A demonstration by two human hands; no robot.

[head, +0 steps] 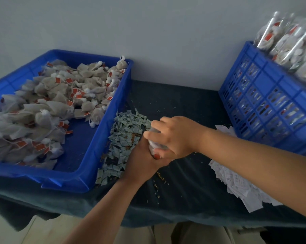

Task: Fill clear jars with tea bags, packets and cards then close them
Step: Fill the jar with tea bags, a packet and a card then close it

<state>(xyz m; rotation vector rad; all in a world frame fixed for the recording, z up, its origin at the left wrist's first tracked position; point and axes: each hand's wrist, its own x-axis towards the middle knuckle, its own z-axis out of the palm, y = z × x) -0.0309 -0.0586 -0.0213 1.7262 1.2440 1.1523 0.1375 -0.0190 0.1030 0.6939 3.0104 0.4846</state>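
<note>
The right hand is cupped over the top end of a clear jar, its fingers curled down around what looks like the lid, though the lid itself is hidden under the palm. The left hand comes up from below and wraps the jar's lower body, fingers closed snugly on it, so the jar is clasped between both hands and held tilted just above the table — only a small patch of it shows between them, with white contents and a red tag visible through the plastic. Directly beneath and to the left of the hands lies a loose heap of small grey-green packets, spread along the dark cloth-covered table and touching the side of a shallow blue tray. That tray holds a large pile of pale mesh tea bags with red tags, banked toward its left and far sides, with bare blue floor at its near right corner. Scattered brown crumbs dot the cloth near the left wrist. To the right, partly under the right forearm, sits a spread of white cards reaching the table's front edge. Beyond them stands a tall slatted blue crate against the pale wall, piled above its rim with filled clear jars lying on their sides — more can be made out through the slats.
</note>
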